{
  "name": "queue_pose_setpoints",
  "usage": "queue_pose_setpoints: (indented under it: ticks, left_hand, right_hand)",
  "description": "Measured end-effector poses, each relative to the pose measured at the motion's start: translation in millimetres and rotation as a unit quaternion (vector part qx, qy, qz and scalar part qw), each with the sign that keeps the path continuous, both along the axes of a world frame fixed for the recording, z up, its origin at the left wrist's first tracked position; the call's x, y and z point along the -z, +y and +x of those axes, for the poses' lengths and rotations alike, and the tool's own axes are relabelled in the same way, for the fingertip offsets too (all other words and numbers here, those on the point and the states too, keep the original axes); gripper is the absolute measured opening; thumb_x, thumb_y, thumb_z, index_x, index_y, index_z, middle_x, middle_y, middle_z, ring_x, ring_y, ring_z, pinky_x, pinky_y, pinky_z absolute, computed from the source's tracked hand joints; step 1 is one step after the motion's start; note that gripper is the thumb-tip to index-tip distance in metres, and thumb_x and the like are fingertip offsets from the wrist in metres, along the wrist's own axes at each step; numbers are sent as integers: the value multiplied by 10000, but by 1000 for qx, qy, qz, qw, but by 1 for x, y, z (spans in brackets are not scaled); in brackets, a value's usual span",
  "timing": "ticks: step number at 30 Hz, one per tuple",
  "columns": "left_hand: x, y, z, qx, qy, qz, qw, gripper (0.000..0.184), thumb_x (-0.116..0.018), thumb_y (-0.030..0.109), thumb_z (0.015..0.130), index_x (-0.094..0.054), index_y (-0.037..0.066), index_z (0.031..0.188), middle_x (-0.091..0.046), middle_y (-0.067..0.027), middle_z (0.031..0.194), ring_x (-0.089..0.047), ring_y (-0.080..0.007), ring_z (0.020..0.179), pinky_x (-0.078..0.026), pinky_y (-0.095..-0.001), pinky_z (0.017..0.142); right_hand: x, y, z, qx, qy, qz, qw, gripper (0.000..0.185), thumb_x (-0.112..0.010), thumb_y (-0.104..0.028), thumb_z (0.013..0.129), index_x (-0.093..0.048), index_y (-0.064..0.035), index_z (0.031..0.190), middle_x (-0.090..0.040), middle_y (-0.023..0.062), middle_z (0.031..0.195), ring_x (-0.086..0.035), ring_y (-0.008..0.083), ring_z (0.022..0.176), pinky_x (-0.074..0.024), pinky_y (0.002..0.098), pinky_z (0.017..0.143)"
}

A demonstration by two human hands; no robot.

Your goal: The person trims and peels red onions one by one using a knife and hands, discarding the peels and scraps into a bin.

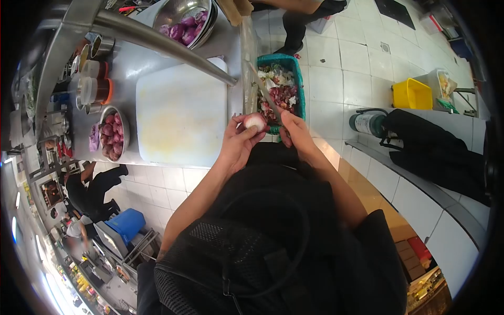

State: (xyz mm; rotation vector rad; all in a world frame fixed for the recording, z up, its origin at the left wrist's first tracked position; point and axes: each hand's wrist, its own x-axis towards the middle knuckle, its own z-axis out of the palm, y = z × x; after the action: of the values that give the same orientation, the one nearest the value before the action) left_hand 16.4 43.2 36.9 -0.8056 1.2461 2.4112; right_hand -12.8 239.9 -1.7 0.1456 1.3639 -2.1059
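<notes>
Onion [254,121], just one, is gripped in the left hand [239,143]; the right hand [297,131] grips one knife [267,95].

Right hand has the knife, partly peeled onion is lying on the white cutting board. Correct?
Not quite: the onion isn't lying on the white cutting board. The head view shows it held in the left hand, off the board's edge. The right hand does have the knife.
</notes>
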Motion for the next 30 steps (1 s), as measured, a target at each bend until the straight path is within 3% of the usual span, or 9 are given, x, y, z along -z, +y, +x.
queue_pose_setpoints:
  ticks: [7, 14, 16, 17, 19, 24, 27, 29, 30]
  left_hand:
    - [-2, 2, -8, 4, -15, 29, 999, 258, -617, 86, 983, -594, 30, 1234, -644, -97, 1193, -653, -239, 1114, -554, -410, 936]
    - [-2, 8, -8, 14, -11, 17, 1000, 272, -629, 121, 978, -595, 38, 1235, -655, -91, 1190, -652, -226, 1104, -551, -397, 938]
    - [2, 6, -2, -17, -8, -3, 1000, 366, -633, 80, 963, -495, 21, 1297, -618, -136, 1252, -656, -277, 1117, -559, -373, 942]
    - [6, 4, -3, -17, -10, -3, 1000, 366, -633, 80, 963, -495, 21, 1297, -618, -136, 1252, -656, -277, 1117, -559, -373, 942]
    - [9, -1, -8, 44, -29, 11, 999, 464, -623, 73, 956, -420, 55, 1372, -610, -147, 1295, -647, -329, 1154, -554, -372, 966]
    - [11, -5, -6, 48, -22, 54, 997, 408, -615, 76, 961, -454, 56, 1334, -608, -159, 1287, -671, -341, 1091, -567, -350, 933]
    - [10, -8, -4, 48, -18, 66, 996, 404, -602, 66, 964, -470, 55, 1346, -617, -164, 1265, -672, -333, 1086, -565, -360, 926]
    - [13, -6, -5, 43, -15, 68, 997, 394, -594, 55, 966, -486, 50, 1346, -625, -172, 1248, -673, -329, 1083, -561, -374, 922]
    - [19, -7, -4, 39, -12, 57, 998, 390, -592, 79, 972, -495, 68, 1350, -626, -148, 1262, -667, -296, 1092, -553, -375, 927]
  right_hand:
    - [-33, 10, 13, -120, 217, 213, 945, 807, -657, -529, 949, -376, -97, 1570, -622, 89, 711, -600, 195, 628, -473, 363, 618]
    - [-20, 8, 7, -174, 223, 279, 918, 786, -679, -540, 928, -436, -115, 1542, -641, 104, 754, -611, 186, 647, -470, 350, 624]
    - [12, -3, 11, -36, 201, 78, 976, 725, -651, -527, 962, -490, -69, 1501, -573, 16, 681, -542, 110, 572, -434, 307, 565]
    - [17, 0, 9, -36, 200, 78, 976, 725, -651, -527, 962, -490, -69, 1501, -573, 16, 681, -542, 110, 572, -434, 307, 565]
    - [8, 5, 0, -24, 26, -16, 999, 661, -606, -504, 1006, -529, -32, 1463, -476, -63, 665, -443, 30, 561, -359, 244, 527]
    - [23, 6, -16, 6, -22, 18, 1000, 695, -569, -539, 1017, -529, 6, 1446, -444, -78, 677, -426, -1, 603, -322, 188, 529]
    - [47, -4, -10, 11, 18, 53, 998, 719, -570, -522, 1020, -472, 18, 1486, -536, -61, 680, -502, 51, 583, -386, 233, 534]
    - [82, -22, -2, 123, 255, 160, 946, 777, -604, -515, 997, -398, 8, 1533, -646, 42, 701, -607, 168, 595, -456, 322, 576]
    - [61, -15, -3, 123, 254, 160, 946, 777, -604, -515, 997, -398, 8, 1533, -646, 42, 701, -607, 168, 595, -456, 322, 576]
